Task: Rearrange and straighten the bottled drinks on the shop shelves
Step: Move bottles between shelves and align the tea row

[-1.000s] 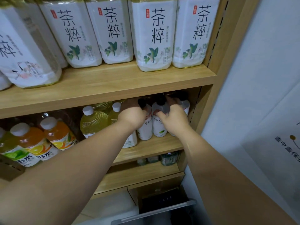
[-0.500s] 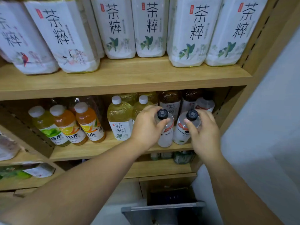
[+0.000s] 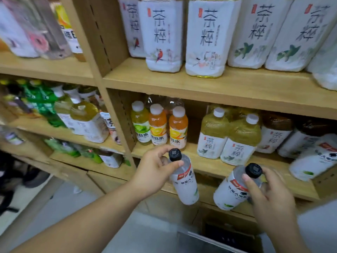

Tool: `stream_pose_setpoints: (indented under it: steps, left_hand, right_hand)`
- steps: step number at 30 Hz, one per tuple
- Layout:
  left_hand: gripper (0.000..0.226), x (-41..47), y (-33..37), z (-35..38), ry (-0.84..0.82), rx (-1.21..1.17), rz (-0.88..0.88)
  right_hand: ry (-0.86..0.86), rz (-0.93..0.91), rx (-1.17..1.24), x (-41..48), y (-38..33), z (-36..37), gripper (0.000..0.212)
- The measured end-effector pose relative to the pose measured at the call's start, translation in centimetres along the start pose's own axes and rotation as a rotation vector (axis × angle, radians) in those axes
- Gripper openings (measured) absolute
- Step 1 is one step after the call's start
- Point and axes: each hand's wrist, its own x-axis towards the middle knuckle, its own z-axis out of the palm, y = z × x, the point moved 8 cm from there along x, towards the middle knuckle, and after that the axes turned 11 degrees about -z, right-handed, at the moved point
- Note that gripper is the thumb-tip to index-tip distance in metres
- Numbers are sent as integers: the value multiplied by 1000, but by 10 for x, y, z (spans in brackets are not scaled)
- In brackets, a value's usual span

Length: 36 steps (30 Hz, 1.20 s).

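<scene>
My left hand (image 3: pixel 155 170) grips a white black-capped bottle (image 3: pixel 185 185) by its neck, held in the air in front of the middle shelf (image 3: pixel 204 165). My right hand (image 3: pixel 269 198) holds a second white black-capped bottle (image 3: pixel 230 190) the same way, tilted, just right of the first. Both bottles are off the shelf. Another white bottle of this kind (image 3: pixel 315 159) lies blurred at the shelf's right end. On the shelf stand three orange and green vitamin drinks (image 3: pixel 157 125) and two yellow tea bottles (image 3: pixel 228 136).
Large white tea bottles (image 3: pixel 204 37) fill the top shelf. Dark tea bottles (image 3: pixel 275 134) stand behind at the right. The left bay (image 3: pixel 73 132) holds green and yellow bottles. A dark bin (image 3: pixel 218 240) sits on the floor below.
Both hands have pulled the two black-capped bottles out and away from the shelf's right end. The view has swung left, showing the left bay.
</scene>
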Motion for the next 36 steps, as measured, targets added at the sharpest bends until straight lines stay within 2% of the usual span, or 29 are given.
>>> stream_pose_setpoints:
  steps: [5, 8, 14, 20, 28, 36]
  left_hand:
    - [23, -16, -38, -99, 157, 64, -8]
    - [25, -24, -59, -166, 227, 24, -39]
    - [22, -42, -107, -303, 330, -82, -78]
    - [23, -59, -145, -413, 460, -120, -113]
    - [33, -64, -190, -509, 654, -152, -218]
    - [36, -46, -191, -574, 723, -45, -246]
  right_hand:
    - [-117, -18, 44, 4, -47, 91, 19]
    - [-137, -29, 44, 1, -85, 147, 20]
    - [-184, -24, 217, -16, -169, 256, 26]
    - [-252, -82, 295, -29, -241, 344, 27]
    - [-418, -180, 305, -13, -296, 437, 21]
    - [-537, -326, 285, 20, -335, 528, 17]
